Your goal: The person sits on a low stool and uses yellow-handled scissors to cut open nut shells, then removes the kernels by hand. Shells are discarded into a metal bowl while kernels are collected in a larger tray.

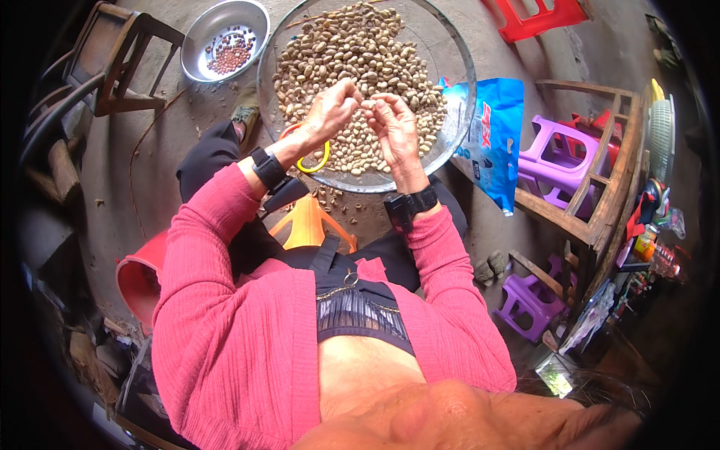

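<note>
Unshelled peanuts (360, 50) lie heaped in a wide, round mesh sieve (466, 50) with a metal rim. Over the near part of the heap, my left hand (336, 106) is curled, its fingertips close to those of my right hand; whether it holds anything is hidden. My right hand (394, 121) pinches a peanut (368, 104) between thumb and fingers. Under my left wrist show the looped yellow and orange handles (318, 160) of a tool, perhaps scissors. Left of the sieve, a metal basin (194, 56) holds shelled reddish kernels (229, 59) and darker pieces.
A blue plastic bag (500, 140) touches the sieve's right side. Purple stools (562, 146) and a wooden frame (613, 197) stand further right. An orange stool (306, 222) is below the sieve, with shell bits around. A red bucket (140, 275) and wooden chair (121, 62) are left.
</note>
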Tool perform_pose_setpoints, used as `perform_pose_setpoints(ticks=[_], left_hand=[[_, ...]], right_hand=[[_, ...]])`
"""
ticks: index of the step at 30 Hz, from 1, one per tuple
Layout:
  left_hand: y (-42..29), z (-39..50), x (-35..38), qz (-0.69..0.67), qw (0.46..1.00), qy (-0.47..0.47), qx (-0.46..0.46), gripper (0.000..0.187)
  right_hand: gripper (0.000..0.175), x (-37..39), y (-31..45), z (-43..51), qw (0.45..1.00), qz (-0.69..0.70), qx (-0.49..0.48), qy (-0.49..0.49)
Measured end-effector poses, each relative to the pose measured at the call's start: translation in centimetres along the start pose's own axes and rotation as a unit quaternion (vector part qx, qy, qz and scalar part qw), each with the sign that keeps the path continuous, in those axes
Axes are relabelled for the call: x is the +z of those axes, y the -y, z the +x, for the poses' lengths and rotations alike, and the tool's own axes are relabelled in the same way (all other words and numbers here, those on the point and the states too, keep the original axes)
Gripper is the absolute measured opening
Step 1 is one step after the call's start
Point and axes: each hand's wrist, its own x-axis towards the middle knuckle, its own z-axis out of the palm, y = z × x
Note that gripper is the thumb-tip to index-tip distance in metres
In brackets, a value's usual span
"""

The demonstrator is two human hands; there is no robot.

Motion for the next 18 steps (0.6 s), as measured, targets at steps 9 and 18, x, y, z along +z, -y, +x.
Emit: perform_pose_setpoints(ticks=[9,18], left_hand=[[-1.2,-0.8,-0.5,0.118,0.98,0.158,0.035,0.023],[-2.5,-0.8,-0.4,0.013,0.994,0.107,0.029,0.015]], right_hand=[[0.013,-0.9,1.6,-0.3,0.999,-0.042,-0.011,0.003],[0.012,0.5,1.6,-0.7,0.989,-0.139,-0.052,0.02]])
